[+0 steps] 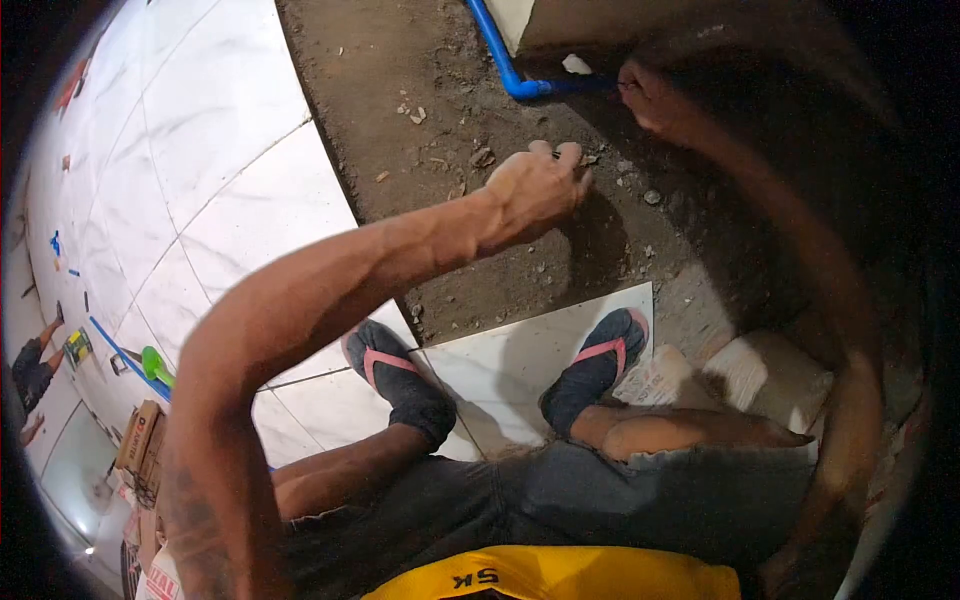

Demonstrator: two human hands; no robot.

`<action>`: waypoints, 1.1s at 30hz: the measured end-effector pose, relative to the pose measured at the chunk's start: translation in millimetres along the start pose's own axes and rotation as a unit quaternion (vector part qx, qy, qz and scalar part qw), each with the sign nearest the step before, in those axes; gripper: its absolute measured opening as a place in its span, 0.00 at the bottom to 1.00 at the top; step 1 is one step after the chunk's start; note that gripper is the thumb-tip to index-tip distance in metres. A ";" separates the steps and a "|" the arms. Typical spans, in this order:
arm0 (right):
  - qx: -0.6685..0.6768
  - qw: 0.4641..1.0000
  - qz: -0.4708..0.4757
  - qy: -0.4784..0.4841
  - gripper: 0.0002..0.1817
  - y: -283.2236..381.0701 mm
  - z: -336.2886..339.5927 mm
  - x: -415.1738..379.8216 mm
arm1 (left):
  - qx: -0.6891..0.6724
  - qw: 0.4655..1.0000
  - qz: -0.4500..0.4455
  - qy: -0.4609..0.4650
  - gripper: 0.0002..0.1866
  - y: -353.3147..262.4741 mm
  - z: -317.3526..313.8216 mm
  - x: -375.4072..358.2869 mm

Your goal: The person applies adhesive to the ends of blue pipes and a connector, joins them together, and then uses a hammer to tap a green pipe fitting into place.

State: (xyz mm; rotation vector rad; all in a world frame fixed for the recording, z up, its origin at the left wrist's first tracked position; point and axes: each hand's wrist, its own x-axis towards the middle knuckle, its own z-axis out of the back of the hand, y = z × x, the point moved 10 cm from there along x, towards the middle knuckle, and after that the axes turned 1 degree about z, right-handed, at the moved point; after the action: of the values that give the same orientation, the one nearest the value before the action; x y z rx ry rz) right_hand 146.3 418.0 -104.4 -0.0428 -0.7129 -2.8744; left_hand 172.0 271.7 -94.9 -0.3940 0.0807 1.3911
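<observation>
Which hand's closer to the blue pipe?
Right. The right hand is at the visible right-hand end of the blue pipe, fingers at or almost at it; the left hand is apart from it, over the dirt.

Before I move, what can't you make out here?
In the head view:
Left hand: anything pinched is too small to identify.
Right hand: shadow hides whether it grips the blue pipe.
Other person: partly cut off by dark lens edge.
Blue object on tiles: too small.
</observation>
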 end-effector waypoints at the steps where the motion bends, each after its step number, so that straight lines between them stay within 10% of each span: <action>1: -0.063 0.998 0.019 0.013 0.06 5.2 -4.8 3.1 | -0.001 1.000 0.012 -0.016 0.27 -2.2 0.0 4.0; 6: 0.034 0.969 -0.202 0.135 0.09 -22.7 -27.9 -2.3 | -0.026 0.996 0.067 -0.052 0.26 5.5 -17.3 8.9; 12: -0.145 0.989 0.027 -0.030 0.19 -35.9 -38.0 9.5 | -0.047 0.985 0.101 -0.129 0.28 13.5 -12.1 4.6; 19: -0.175 0.981 -0.036 0.080 0.19 -37.5 -53.3 25.9 | -0.324 0.858 0.317 -0.240 0.20 144.8 9.9 -32.4; 23: -0.238 0.970 -0.008 0.042 0.19 -27.3 -51.1 34.3 | -0.526 0.699 0.442 -0.199 0.19 180.8 -37.4 -42.5; 33: -0.122 0.982 -0.110 0.094 0.19 -36.1 -63.0 39.7 | -0.515 0.673 0.464 -0.258 0.27 187.9 -54.0 -29.2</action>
State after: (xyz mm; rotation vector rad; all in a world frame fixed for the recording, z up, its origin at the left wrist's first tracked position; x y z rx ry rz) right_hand 101.6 413.4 -174.0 0.2907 -0.3455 -3.1044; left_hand -5.8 250.6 -178.8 -0.9485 -1.2004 2.4503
